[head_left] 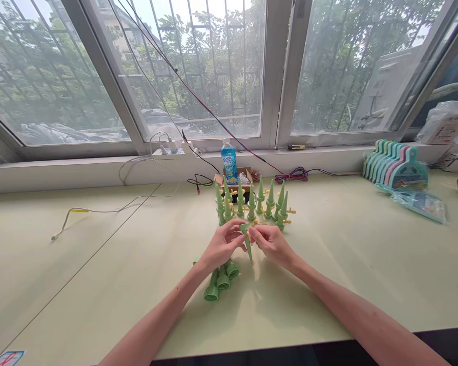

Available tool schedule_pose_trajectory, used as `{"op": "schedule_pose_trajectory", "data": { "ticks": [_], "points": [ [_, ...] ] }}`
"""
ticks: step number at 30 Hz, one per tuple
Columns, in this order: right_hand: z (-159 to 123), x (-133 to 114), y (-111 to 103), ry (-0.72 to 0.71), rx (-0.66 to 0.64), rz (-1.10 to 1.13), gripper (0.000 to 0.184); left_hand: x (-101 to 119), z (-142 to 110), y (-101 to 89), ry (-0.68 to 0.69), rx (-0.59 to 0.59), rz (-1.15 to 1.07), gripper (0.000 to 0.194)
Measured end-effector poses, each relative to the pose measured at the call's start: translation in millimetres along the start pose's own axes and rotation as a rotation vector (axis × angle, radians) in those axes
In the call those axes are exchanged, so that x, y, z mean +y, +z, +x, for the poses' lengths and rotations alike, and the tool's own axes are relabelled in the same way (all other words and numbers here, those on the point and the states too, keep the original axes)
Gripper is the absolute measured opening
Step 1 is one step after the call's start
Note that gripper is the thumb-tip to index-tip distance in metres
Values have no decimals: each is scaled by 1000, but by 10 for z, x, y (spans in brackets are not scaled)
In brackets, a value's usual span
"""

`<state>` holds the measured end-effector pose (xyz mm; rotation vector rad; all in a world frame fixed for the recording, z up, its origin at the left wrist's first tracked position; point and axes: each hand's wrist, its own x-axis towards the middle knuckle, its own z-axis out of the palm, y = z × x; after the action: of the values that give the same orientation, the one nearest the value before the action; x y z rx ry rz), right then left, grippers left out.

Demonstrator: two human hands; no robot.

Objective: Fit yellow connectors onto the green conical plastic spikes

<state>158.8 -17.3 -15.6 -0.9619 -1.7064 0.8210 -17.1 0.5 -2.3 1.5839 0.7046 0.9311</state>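
Between my hands, a green plant watering spike point(249, 250) points tip down, its wide threaded cap end up. My left hand point(222, 246) is closed around its upper part. My right hand point(274, 245) pinches at its side, by a small yellow valve point(248, 234) mostly covered by the fingers. Just beyond my hands, several green spikes with yellow valves point(260, 197) stand tip up in a cluster. Below my left wrist, several more green spikes point(211, 292) lie on the table with their open cap ends toward me, partly hidden by the arm.
Behind the cluster, a blue-labelled bottle point(229, 161) stands by a small cardboard box point(218, 179). A white cable point(110, 209) crosses the table point(359, 264) at left. A coiled red-blue wire point(298, 174) and a row of pastel boards point(397, 165) are at the back right.
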Motion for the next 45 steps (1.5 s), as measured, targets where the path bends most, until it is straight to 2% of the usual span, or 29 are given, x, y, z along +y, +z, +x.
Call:
{"op": "schedule_pose_trajectory", "data": {
  "ticks": [16, 26, 31, 35, 38, 41, 45],
  "points": [
    [-5, -5, 30, -21, -21, 31, 48, 54, -13, 15, -51, -94, 12, 36],
    [-5, 12, 32, -13, -1, 27, 49, 60, -22, 9, -60, -75, 91, 34],
    [5, 33, -13, -20, 26, -38, 48, 34, -26, 8, -70, 3, 197, 32],
    [46, 73, -107, -49, 173, -171, 47, -48, -17, 0, -75, 96, 333, 35],
    [72, 97, -169, -52, 271, -248, 42, -89, -12, -4, -17, 178, 526, 34],
    [79, 117, -197, -51, 299, -306, 37, -97, -14, 0, 48, 230, 708, 31],
    [73, 155, -200, -48, 284, -379, 30, -101, -19, 5, 76, 231, 840, 32]
  ]
}}
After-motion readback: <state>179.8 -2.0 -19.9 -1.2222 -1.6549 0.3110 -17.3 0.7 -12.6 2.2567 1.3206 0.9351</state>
